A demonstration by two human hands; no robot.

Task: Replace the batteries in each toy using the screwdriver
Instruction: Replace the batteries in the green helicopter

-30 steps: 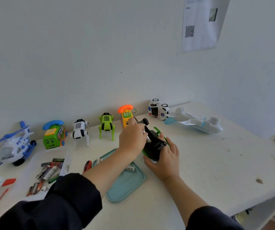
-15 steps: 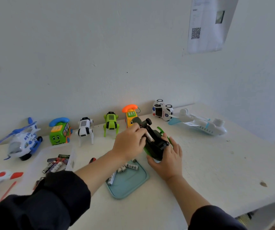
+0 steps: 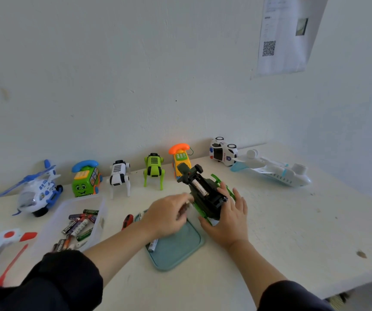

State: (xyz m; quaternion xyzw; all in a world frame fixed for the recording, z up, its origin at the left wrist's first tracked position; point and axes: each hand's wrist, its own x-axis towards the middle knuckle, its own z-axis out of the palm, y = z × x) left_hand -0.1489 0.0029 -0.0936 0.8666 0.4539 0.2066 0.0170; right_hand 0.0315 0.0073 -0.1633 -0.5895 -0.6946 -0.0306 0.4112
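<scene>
Two bare hands are seen over a white table [image 3: 292, 232]. A dark green toy [image 3: 205, 194] is lying upside down at the table's middle, tilted, with its battery bay open and one white battery [image 3: 199, 187] seated inside. The toy is held by the right hand [image 3: 227, 221]: the thumb is curled under its near edge and the fingers are spread along its far side. The left hand [image 3: 167, 215] is positioned just left of the toy, over the far edge of a teal tray [image 3: 178, 250]; its fingers are curled and blurred, and whether anything is pinched between them cannot be told. A battery [image 3: 153, 245] is lying on the tray, partly hidden under the left wrist. A red-handled screwdriver [image 3: 128, 221] is lying on the table just left of the tray, mostly covered by the forearm.

A clear plastic bin [image 3: 101, 212] holding loose batteries is set further left. Along the wall a row of toys is arranged: a blue and white helicopter [image 3: 38, 194], a green phone car [image 3: 86, 179], a white robot dog [image 3: 119, 176], a green robot dog [image 3: 153, 169], an orange phone toy [image 3: 180, 157], a police car [image 3: 223, 151] on its side, and a white airplane [image 3: 274, 171]. A red and white toy [image 3: 8, 239] is cut off at the left edge. A printed sheet [image 3: 283, 34] with a QR code is fixed to the wall.
</scene>
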